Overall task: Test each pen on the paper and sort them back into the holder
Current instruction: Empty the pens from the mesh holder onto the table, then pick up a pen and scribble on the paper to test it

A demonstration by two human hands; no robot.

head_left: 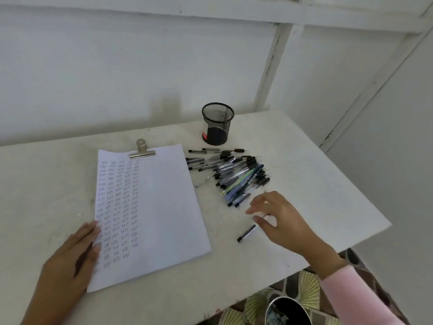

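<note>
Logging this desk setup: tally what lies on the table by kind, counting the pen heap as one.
Mesh holder: 1
Metal clip: 1
Clipped paper: 1
Pen heap: 1
Pen lying apart: 1
Total: 5
Pens in the heap overlap too much to count.

White bench in a bare white corner

The bench (pixel 304 160) has a pale, scuffed top with faint grey marks, and its right corner juts out over the floor. A silver bulldog clip (pixel 142 150) sits toward its far side, handle loop pointing at the wall (pixel 117 66), which is plain white panelling. A white upright batten (pixel 271 66) with chipped dark spots runs down the wall, with slanted battens further right. Below the bench's near edge lies a fabric or floor covering (pixel 307 287) printed with cream fan shapes on brown, and a round, metal-rimmed container (pixel 288 310) with a dark inside.
</note>
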